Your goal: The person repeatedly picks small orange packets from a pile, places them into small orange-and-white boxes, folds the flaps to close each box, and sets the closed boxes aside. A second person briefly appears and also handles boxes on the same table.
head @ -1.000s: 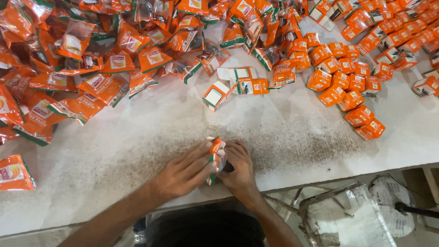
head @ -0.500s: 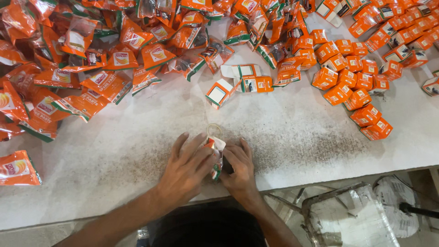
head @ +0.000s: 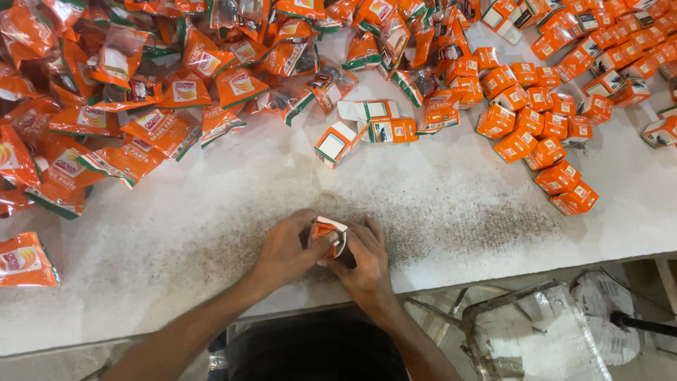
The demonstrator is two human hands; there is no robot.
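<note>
Gripping a small orange-and-white carton [head: 328, 238] between both hands, a person worked at the near edge of a pale, speckled worktop [head: 458, 212]. The left hand [head: 285, 250] clasped the carton from its left side, thumb laid across the front face, while the right hand [head: 367, 257] closed around it from the right, fingers curled over its edge. The carton stood roughly upright between the palms, just above the worktop surface, with a white flap showing at its top; whether that flap was tucked in could not be told.

Beyond the hands, a transparent ring-like scrap [head: 326, 201] lay on the worktop. Farther back, two part-folded cartons [head: 336, 143] [head: 392, 130] and a flat white-and-green blank [head: 367, 110] sat loose in the middle. A heap of crumpled orange plastic pouches [head: 141, 92] with green-and-white edges spread across the left and far side, one stray pouch [head: 25, 259] lying apart near the left edge. To the right, closed orange boxes [head: 550, 120] clustered in loose rows that ran toward the far right corner.

Below the worktop's front edge, at lower right, stood a bundle wrapped in clear plastic [head: 536, 331]. The person's forearms came up from the bottom of the view, meeting at the carton.
</note>
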